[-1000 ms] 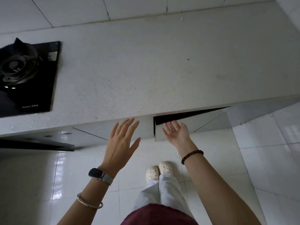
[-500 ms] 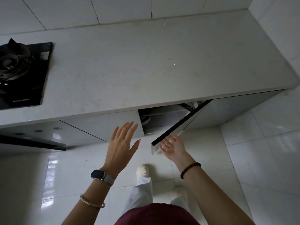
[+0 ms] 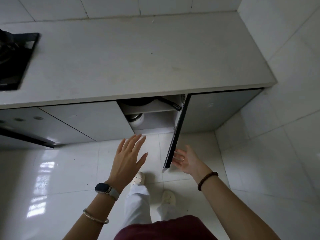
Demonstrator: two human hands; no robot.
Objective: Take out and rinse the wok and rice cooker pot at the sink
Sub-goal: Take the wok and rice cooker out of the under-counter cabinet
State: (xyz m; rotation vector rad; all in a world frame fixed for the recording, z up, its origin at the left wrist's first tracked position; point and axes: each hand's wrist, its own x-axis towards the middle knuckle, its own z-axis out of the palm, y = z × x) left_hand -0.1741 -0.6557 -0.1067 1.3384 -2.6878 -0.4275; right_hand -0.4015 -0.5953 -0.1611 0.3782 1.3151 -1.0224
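Under the counter a cabinet door (image 3: pixel 176 135) stands swung wide open. On the upper shelf inside lies a dark wok (image 3: pixel 138 102), its black handle (image 3: pixel 170 103) pointing right. Below it a white rice cooker (image 3: pixel 136 119) with a metal lid shows partly; its inner pot is hidden. My right hand (image 3: pixel 185 159) is spread, fingertips touching the outer face of the door near its free edge. My left hand (image 3: pixel 129 157) hovers with fingers apart in front of the cabinet opening, holding nothing.
A pale stone countertop (image 3: pixel 138 58) runs across the view, with a black gas hob (image 3: pixel 12 61) at the left. Another cabinet door (image 3: pixel 26 138) at the lower left hangs ajar. Tiled wall stands at the right, glossy white floor tiles (image 3: pixel 69 170) below.
The cabinet door has swung from a narrow gap to wide open, with my right hand following it out to the right. The wok and rice cooker have come into view.
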